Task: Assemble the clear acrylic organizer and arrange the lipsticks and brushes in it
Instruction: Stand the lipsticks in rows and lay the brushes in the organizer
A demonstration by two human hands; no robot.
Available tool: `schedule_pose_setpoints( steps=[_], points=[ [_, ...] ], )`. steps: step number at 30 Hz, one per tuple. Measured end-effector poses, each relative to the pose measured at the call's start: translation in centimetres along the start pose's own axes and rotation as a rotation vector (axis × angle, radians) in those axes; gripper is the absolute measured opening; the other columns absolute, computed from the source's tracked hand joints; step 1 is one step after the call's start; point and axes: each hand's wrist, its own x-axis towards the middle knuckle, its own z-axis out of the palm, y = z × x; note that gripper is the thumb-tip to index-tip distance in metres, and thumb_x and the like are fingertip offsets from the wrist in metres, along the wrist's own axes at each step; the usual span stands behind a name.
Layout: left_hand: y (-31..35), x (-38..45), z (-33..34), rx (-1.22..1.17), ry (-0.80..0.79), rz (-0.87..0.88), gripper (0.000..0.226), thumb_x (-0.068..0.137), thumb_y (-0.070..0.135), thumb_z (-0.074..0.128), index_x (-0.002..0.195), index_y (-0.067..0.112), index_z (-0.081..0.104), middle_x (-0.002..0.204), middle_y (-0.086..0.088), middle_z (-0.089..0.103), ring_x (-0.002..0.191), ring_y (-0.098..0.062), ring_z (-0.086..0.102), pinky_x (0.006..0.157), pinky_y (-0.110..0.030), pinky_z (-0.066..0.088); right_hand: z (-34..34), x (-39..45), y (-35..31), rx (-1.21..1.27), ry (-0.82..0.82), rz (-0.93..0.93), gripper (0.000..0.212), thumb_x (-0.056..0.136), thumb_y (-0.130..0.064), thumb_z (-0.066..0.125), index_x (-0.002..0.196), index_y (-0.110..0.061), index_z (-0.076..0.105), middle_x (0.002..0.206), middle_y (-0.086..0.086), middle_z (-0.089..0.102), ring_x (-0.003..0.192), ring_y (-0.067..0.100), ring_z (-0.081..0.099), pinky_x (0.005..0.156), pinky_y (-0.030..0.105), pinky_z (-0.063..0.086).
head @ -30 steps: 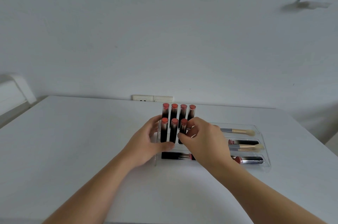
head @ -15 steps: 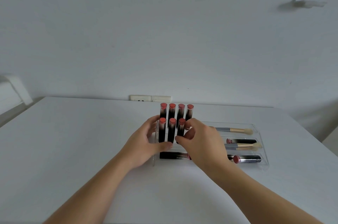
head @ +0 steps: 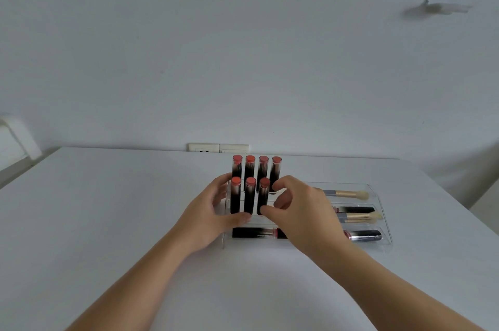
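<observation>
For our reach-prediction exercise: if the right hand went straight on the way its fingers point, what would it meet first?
Probably the third lipstick in the front row: the right hand curls toward it, fingertips already near or touching. Depth is unclear.

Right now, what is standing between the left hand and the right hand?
In the head view, three upright lipsticks of the front row stand between the left hand and the right hand, in the clear acrylic organizer.

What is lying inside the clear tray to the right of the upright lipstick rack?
In the clear tray: a brush in the far lane, a lipstick beside a second brush in the middle, another lipstick nearest. The right hand covers their left ends.
</observation>
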Motion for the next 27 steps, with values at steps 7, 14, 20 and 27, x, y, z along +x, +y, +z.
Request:
schedule_pose_setpoints(
  steps=[7,14,20,27],
  points=[
    [-0.2,0.1,0.0,0.011,0.0,-0.011,0.087,0.066,0.036,0.09,0.141,0.043,0.047,0.136,0.029,0.059,0.132,0.008,0.048,0.116,-0.033,0.034,-7.3,1.4,3.2,-0.309,0.025,0.107,0.015,0.079,-0.046,0.07,0.073,-0.034,0.063,0.064,-0.015,0.067,0.064,0.006,0.062,0.054,0.025,0.043],
    [-0.1,0.1,-0.1,0.005,-0.002,-0.011,0.092,0.064,0.041,0.091,0.144,0.038,0.045,0.139,0.024,0.059,0.134,0.003,0.048,0.119,-0.039,0.033,-9.1,3.0,5.0,-0.594,-0.14,0.217,0.039,0.065,-0.058,0.073,0.065,-0.021,0.063,0.061,-0.009,0.063,0.06,0.011,0.06,0.05,0.024,0.036],
    [-0.1,0.0,-0.1,-0.013,-0.019,-0.005,0.098,0.058,0.053,0.091,0.144,0.039,0.045,0.139,0.026,0.058,0.134,0.004,0.048,0.119,-0.04,0.033,-8.1,3.5,4.9,-0.654,-0.179,0.244,0.042,0.068,-0.06,0.071,0.066,-0.02,0.056,0.061,-0.007,0.057,0.056,0.015,0.053,0.051,0.023,0.036],
    [0.1,0.0,-0.2,-0.024,-0.026,-0.011,0.102,0.057,0.056,0.091,0.146,0.039,0.043,0.142,0.021,0.057,0.137,-0.002,0.046,0.119,-0.045,0.033,-8.4,3.8,4.7,-0.707,-0.192,0.22,0.036,0.07,-0.052,0.074,0.067,-0.021,0.055,0.066,-0.008,0.058,0.057,0.013,0.053,0.051,0.023,0.035]
  ],
)
